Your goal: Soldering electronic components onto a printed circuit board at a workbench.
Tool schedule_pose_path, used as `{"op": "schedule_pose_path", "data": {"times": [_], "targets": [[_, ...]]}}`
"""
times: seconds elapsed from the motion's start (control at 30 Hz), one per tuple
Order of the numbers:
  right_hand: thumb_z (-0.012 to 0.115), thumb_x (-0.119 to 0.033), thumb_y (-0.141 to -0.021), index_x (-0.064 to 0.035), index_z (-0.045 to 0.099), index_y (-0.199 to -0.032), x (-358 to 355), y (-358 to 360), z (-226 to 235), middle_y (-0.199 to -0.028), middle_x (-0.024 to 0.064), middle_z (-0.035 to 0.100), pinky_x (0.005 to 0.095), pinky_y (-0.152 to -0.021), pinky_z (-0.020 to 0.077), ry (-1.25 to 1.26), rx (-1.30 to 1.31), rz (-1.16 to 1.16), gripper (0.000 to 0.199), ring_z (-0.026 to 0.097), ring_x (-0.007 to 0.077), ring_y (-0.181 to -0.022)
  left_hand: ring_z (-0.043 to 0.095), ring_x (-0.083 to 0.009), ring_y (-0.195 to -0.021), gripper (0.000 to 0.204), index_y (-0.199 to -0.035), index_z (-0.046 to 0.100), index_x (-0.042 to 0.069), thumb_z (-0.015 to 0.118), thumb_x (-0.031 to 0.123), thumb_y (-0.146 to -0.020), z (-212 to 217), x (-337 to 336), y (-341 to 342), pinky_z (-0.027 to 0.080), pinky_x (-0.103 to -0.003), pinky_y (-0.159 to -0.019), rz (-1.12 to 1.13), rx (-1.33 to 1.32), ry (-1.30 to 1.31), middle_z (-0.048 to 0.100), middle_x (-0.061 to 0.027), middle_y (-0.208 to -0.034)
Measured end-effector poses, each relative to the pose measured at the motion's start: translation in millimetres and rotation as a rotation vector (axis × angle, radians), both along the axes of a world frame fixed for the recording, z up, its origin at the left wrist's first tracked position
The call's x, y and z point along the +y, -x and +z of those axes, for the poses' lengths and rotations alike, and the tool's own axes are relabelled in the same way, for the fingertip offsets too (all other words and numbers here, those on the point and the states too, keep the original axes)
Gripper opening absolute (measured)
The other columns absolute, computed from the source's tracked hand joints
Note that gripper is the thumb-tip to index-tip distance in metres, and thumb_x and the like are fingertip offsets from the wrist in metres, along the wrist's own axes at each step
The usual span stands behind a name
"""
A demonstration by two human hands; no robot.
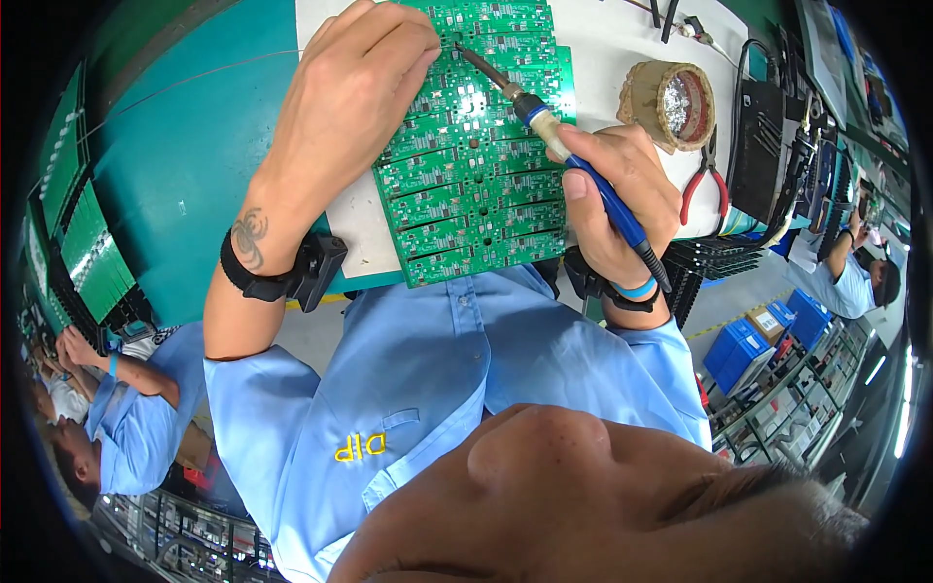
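A green panel of circuit boards [476, 185], set with rows of small parts, lies on a white sheet in front of me. My right hand [622, 194] grips a soldering iron [607, 199] with a blue handle, its dark tip resting on or just over the panel's upper part. Beside that tip, my left hand [364, 73] pinches a thin solder wire [209, 70], which trails off to the left across the teal mat. The left fingertips are turned away, and the wire's end near the tip is hard to make out.
Right of the panel stands a brown tape-roll-like cup [671, 102] with shiny bits inside. Red-handled pliers [707, 185] lie near it. Black racks [714, 262] edge the table's right; more green boards [97, 253] stand in racks at left. Co-workers [146, 408] sit at both sides.
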State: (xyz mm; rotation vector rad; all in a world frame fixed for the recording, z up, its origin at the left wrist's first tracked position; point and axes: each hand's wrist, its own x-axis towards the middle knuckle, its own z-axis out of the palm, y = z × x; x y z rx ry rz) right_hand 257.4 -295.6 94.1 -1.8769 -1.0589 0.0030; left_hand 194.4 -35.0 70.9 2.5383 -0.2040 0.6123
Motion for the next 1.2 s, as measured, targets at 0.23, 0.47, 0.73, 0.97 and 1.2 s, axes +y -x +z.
{"op": "schedule_pose_path", "data": {"times": [0.23,0.47,0.73,0.97,1.2], "targets": [[0.078,0.001,-0.082,0.0011,0.078,-0.113,1.8,-0.7,3.4,-0.086,0.0093,0.075,0.0358,-0.076,0.0508,-0.001,-0.001,0.004,0.031,0.068,0.0253,-0.078,0.069,-0.0298,-0.093,0.014,-0.099,0.071,-0.003,0.077,-0.003,-0.086,-0.4,-1.0,-0.3,0.056,-0.039,-0.081,-0.011,0.013,0.036,0.072,-0.0106,-0.104],[0.077,0.001,-0.082,0.0007,0.079,-0.112,1.8,-0.6,5.9,-0.083,0.0085,0.074,0.0354,-0.076,0.0506,0.012,-0.008,0.006,0.031,0.067,0.0248,-0.077,0.068,-0.0300,-0.095,0.014,-0.099,0.071,-0.003,0.077,-0.003,-0.086,-0.7,-2.0,-0.8,0.056,-0.040,-0.082,-0.014,0.027,0.023,0.072,-0.0106,-0.105],[0.071,-0.004,-0.092,0.0083,0.074,-0.115,-0.8,-1.3,11.3,-0.090,0.0157,0.077,0.0352,-0.077,0.0517,0.075,-0.027,0.047,0.026,0.066,0.0246,-0.081,0.068,-0.0303,-0.096,0.015,-0.099,0.071,-0.002,0.076,-0.002,-0.086,-1.3,-1.4,0.0,0.056,-0.040,-0.083,-0.023,0.026,0.019,0.071,-0.0105,-0.105],[0.070,-0.004,-0.093,0.0083,0.074,-0.115,-1.6,-0.4,15.1,-0.090,0.0154,0.077,0.0349,-0.077,0.0515,0.104,-0.007,0.026,0.025,0.066,0.0244,-0.081,0.068,-0.0300,-0.095,0.014,-0.100,0.071,-0.002,0.076,-0.002,-0.087,-1.2,-1.8,-1.0,0.056,-0.040,-0.082,-0.031,0.026,0.023,0.071,-0.0104,-0.105],[0.069,-0.004,-0.093,0.0086,0.074,-0.115,-0.5,-1.6,20.2,-0.090,0.0159,0.077,0.0341,-0.076,0.0514,0.128,-0.012,0.046,0.026,0.066,0.0241,-0.082,0.063,-0.0329,-0.085,0.012,-0.090,0.063,0.001,0.074,-0.002,-0.085,-63.4,-13.9,-52.7,0.053,-0.041,-0.073,-0.228,-0.987,0.564,0.065,-0.0129,-0.095]]}}
